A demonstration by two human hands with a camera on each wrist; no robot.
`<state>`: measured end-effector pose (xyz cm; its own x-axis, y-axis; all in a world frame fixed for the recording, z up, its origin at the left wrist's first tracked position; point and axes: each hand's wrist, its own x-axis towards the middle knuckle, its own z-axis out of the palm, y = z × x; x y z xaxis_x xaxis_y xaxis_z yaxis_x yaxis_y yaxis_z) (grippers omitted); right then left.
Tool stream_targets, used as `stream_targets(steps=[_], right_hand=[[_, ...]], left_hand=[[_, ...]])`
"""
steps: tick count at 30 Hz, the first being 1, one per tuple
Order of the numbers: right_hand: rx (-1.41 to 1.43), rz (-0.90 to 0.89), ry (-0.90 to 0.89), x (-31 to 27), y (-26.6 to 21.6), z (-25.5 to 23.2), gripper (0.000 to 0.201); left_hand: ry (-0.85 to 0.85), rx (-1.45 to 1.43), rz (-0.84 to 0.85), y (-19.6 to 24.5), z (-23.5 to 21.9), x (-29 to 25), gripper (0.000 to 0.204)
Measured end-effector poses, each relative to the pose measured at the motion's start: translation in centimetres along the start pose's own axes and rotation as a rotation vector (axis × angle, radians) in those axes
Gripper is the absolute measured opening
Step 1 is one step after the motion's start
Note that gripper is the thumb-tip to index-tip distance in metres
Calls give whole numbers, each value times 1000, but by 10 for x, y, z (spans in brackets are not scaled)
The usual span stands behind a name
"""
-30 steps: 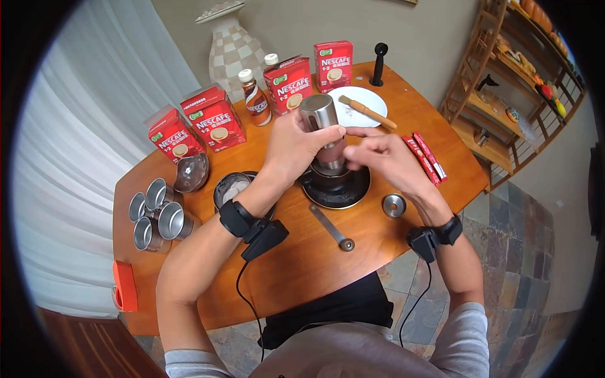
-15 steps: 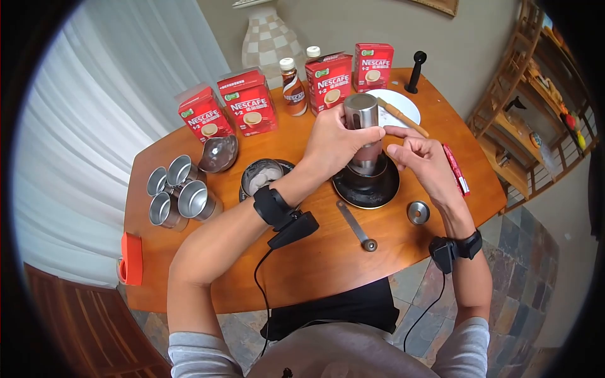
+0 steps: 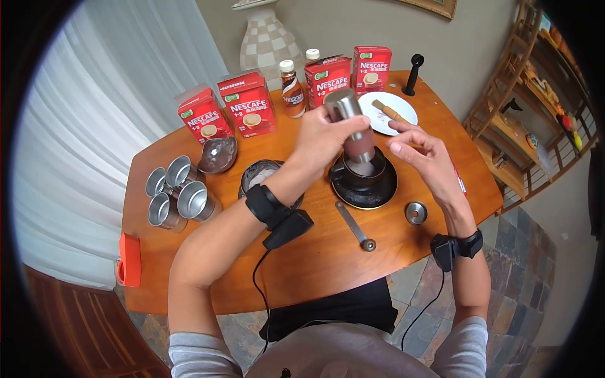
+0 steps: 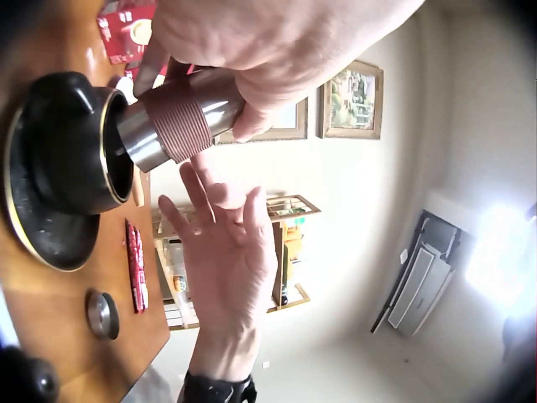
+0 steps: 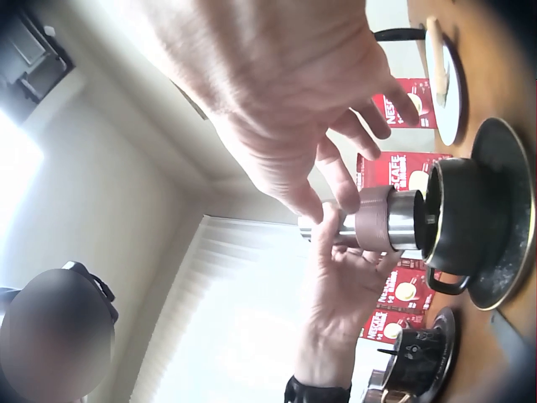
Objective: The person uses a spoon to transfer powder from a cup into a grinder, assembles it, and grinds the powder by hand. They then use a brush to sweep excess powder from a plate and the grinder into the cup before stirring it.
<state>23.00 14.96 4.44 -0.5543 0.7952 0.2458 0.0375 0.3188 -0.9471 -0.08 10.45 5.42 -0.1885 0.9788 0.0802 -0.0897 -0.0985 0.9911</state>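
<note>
Your left hand grips steel cylinder, brown band round it, end at black cup's mouth; saucer under cup. Your right hand near cylinder, fingers loose. Red sticks on counter.

Red boxes and a bottle read "NESCAFE".

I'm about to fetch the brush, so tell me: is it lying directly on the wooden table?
No, the brush lies on the white plate, with its bristle end inside the rim.

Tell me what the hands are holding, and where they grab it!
The left hand holds the metal cylinder by its upper part, thumb above the brown band. The right hand holds nothing.
</note>
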Motion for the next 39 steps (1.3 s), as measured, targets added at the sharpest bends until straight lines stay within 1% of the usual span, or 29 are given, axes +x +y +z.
stream_targets(steps=[2, 3, 6, 7, 9, 12, 13, 16, 17, 20, 23, 26, 29, 35, 39], right_hand=[[-19, 12, 15, -1, -5, 4, 34], [-64, 15, 17, -1, 0, 4, 44], [-182, -45, 74, -6, -2, 9, 54], [-205, -72, 76, -6, -3, 11, 57], [-254, -122, 85, -9, -6, 14, 64], [-355, -233, 115, -15, -19, 31, 70], [-431, -328, 101, -15, -19, 35, 78], [-475, -388, 81, -13, -30, 51, 85], [-492, -461, 85, -10, -27, 55, 89], [-454, -541, 94, -3, -23, 62, 90], [-438, -520, 83, -3, -26, 68, 88], [-419, -566, 96, -2, -26, 72, 85], [-459, -627, 127, -1, -28, 76, 81], [-510, -746, 194, 3, -28, 82, 75], [-530, -747, 203, 2, -26, 84, 76]], left_hand=[[55, -155, -43, 4, -2, 0, 43], [24, -141, -70, 6, -8, 1, 43], [9, -317, -133, 7, -19, -1, 47], [7, -374, -149, 4, -22, 1, 51], [-7, -461, -175, 5, -25, -2, 51], [0, -577, -248, 14, -24, -12, 47], [9, -612, -279, 17, -23, -16, 45], [-29, -654, -348, 18, -23, -25, 47], [-42, -658, -362, 19, -22, -28, 47], [-65, -684, -374, 21, -21, -34, 44], [-69, -737, -420, 12, -25, -32, 40], [-218, -771, -422, 6, -34, -33, 36], [-176, -832, -433, 6, -30, -35, 33], [-242, -946, -490, -1, -32, -36, 33], [-255, -996, -496, -4, -32, -35, 35]])
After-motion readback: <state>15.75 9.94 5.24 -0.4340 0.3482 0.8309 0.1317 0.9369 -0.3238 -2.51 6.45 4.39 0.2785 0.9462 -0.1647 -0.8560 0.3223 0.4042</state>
